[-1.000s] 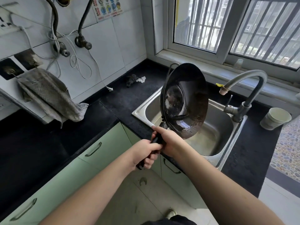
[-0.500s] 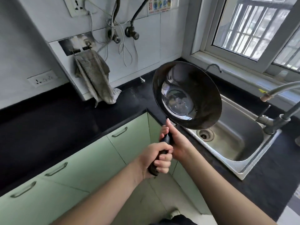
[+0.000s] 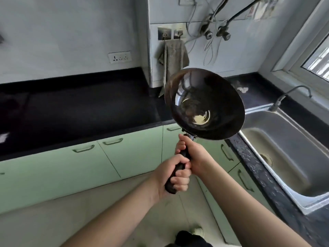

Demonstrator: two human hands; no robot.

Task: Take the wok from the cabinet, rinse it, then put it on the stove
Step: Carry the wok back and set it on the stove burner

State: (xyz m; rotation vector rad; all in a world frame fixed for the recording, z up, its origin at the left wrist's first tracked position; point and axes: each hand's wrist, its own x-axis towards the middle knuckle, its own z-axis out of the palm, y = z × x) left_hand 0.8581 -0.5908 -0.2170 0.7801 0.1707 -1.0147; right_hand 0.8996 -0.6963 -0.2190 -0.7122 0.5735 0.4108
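Dark, shiny metal lines the bowl of the round black wok (image 3: 204, 104), which is held up in the air and tilted so that its open inside faces the camera, with a pale bright patch reflected near its bottom. It hangs in front of the inner corner of the black stone countertop (image 3: 80, 111), left of the stainless steel sink (image 3: 284, 157) and clear of both. Its long black handle (image 3: 175, 172) slants down and to the left from the rim. The left hand (image 3: 173, 177) is wrapped around the lower end of that handle, fingers curled tight over it. The right hand (image 3: 194, 157) grips the handle higher up, just beneath the wok's rim, its fingers closed round the far side. Both bare forearms reach in from the bottom edge. Pale green cabinet doors (image 3: 71, 166) with slim metal pulls run beneath the countertop. A grey cloth (image 3: 173, 59) hangs from a wall hook behind the wok, and a curved grey tap (image 3: 292, 95) stands at the far end of the sink.
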